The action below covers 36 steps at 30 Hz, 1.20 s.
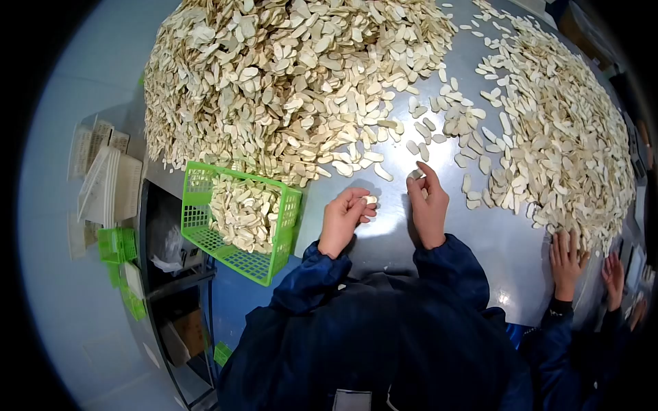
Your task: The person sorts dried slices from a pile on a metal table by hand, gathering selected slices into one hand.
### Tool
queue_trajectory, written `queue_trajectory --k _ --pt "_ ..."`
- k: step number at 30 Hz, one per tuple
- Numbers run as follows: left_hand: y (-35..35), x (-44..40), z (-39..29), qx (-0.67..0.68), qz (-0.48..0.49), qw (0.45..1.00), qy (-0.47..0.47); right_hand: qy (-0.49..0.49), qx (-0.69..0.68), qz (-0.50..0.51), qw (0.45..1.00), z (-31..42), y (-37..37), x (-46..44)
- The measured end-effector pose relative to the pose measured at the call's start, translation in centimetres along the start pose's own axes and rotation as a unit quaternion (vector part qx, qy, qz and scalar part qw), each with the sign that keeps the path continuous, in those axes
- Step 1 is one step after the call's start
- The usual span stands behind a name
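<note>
My left hand is closed, its thumb and fingers pinching a small pale slice just above the metal table. To its right, my right hand pinches another pale slice between thumb and index finger. These look like dried, flat, oval pieces of some root or plant; the exact kind I cannot make out. A big heap of slices rises beyond my hands. Several greyish slices lie loose past my right hand. Left of my left hand is a green plastic basket, partly filled with slices.
A second heap of slices covers the table's right side. At its near edge rest a co-worker's hands. White baskets and green baskets are stacked at far left, beside a dark shelf unit under the table edge.
</note>
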<state>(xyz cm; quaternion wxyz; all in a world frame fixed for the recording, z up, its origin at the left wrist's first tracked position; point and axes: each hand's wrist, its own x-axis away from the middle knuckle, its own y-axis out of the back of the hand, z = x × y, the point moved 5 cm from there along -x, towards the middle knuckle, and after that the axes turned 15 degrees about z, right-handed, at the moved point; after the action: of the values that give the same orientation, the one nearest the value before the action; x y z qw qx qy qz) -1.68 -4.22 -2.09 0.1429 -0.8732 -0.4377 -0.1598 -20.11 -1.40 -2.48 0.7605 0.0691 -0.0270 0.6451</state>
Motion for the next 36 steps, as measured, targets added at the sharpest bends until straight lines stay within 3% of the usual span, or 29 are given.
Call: queue_trajectory --k 2,3,5,6,7,9,10,13,14,15,17,19,22,25,27,30,32,33,34,36 --pt "-1.1 0.6 -1.6 -0.002 -0.009 1.000 -0.030 -0.030 -0.192 0.077 0.978 -1.0 -1.5 0.4" --pt "-1.2 1.1 -2.7 -0.083 -0.026 0.995 -0.051 -0.098 -0.332 0.123 0.930 0.1 -2.6 1.3" --pt "-1.3 0.9 -4.8 -0.251 -0.061 0.960 -0.107 -0.181 -0.468 0.225 0.835 0.5 -4.2 1.3" --pt "0.2 0.1 -4.2 -0.237 -0.105 0.960 -0.107 -0.202 -0.461 0.252 0.826 0.2 -4.6 1.3" --pt "1.0 0.3 -5.8 -0.384 -0.163 0.900 -0.125 -0.205 -0.462 0.283 0.815 -0.1 -5.1 1.3" --pt "3.0 -0.7 -5.2 -0.465 -0.250 0.845 -0.085 -0.206 -0.460 0.345 0.791 -0.6 -5.8 1.2" --pt "3.4 -1.5 -4.6 -0.490 -0.223 0.842 -0.051 -0.217 -0.475 0.353 0.776 -0.3 -6.1 1.3" --pt "0.7 -2.7 -4.3 -0.386 -0.021 0.909 -0.156 -0.224 -0.468 0.294 0.803 -1.0 -6.3 0.8" --pt "0.1 -2.9 -4.7 -0.378 0.004 0.912 -0.161 -0.202 -0.466 0.247 0.825 -1.1 -5.3 0.5" --pt "-0.3 -2.8 -5.8 -0.345 -0.004 0.925 -0.161 -0.181 -0.462 0.200 0.845 -1.2 -3.9 0.2" --pt "1.5 -3.3 -6.1 -0.380 -0.088 0.904 -0.173 -0.079 -0.433 -0.011 0.898 -1.8 0.0 -0.3" --pt "3.9 -3.5 -6.2 -0.433 -0.179 0.870 -0.154 -0.055 -0.398 -0.080 0.912 -1.0 2.9 -0.1" --pt "4.6 -4.4 -5.8 -0.453 -0.193 0.862 -0.118 -0.069 -0.430 -0.002 0.900 -0.5 1.7 0.0" --pt "2.5 -5.1 -6.2 -0.476 -0.171 0.858 -0.088 -0.133 -0.431 0.157 0.879 0.3 -2.0 -0.2" --pt "1.8 -5.3 -6.4 -0.500 -0.186 0.838 -0.118 -0.149 -0.446 0.235 0.851 -0.3 -3.9 -0.6" --pt "3.4 -6.6 -4.6 -0.461 -0.150 0.858 -0.170 -0.144 -0.445 0.163 0.869 -0.5 -2.7 -1.9" --pt "4.4 -6.3 -4.3 -0.254 -0.089 0.962 -0.042 -0.090 -0.475 0.034 0.875 -0.6 0.4 -2.6" --pt "4.6 -6.0 -3.8 -0.143 -0.056 0.988 0.025 -0.063 -0.442 0.028 0.894 -0.7 1.8 -2.8" --pt "4.7 -6.1 -3.3 -0.044 -0.017 0.999 -0.023 -0.049 -0.448 0.013 0.892 -0.6 2.7 -2.8" --pt "4.7 -5.7 -2.7 0.028 -0.003 1.000 0.001 -0.040 -0.466 -0.025 0.883 -0.8 3.4 -2.5"
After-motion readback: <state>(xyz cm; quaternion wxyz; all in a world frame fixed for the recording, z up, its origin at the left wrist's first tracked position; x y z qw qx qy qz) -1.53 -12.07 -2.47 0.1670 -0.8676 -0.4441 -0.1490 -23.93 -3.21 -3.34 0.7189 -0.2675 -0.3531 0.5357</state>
